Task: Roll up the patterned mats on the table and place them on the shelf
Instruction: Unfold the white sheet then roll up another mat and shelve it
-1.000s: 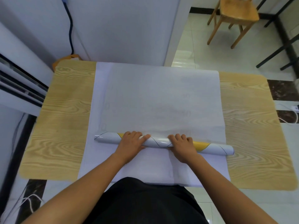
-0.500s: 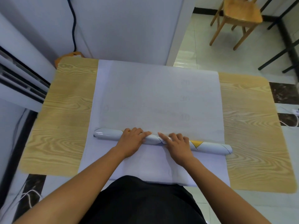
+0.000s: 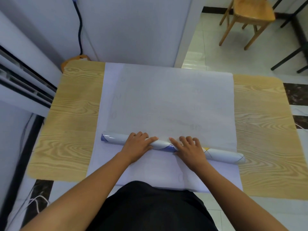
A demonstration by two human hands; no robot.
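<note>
A mat lies face down on the wooden table (image 3: 73,124), its pale back (image 3: 166,104) spread toward the far edge. Its near part is wound into a slim roll (image 3: 115,139) that runs left to right, showing blue lines and a yellow patch. My left hand (image 3: 138,145) rests on top of the roll left of centre, fingers laid over it. My right hand (image 3: 190,149) presses on the roll right of centre with fingers spread and fairly straight. Under the roll another pale sheet (image 3: 150,170) reaches the near table edge.
A white wall panel (image 3: 133,29) stands behind the table with a black cable (image 3: 80,27) running down it. A wooden chair (image 3: 248,15) stands on the tiled floor at the back right. White slatted panels (image 3: 21,84) line the left side.
The roll has moved away from me over the flat mat and grown slightly thicker. Both hands travelled forward with it, and my right hand's fingers have spread.
</note>
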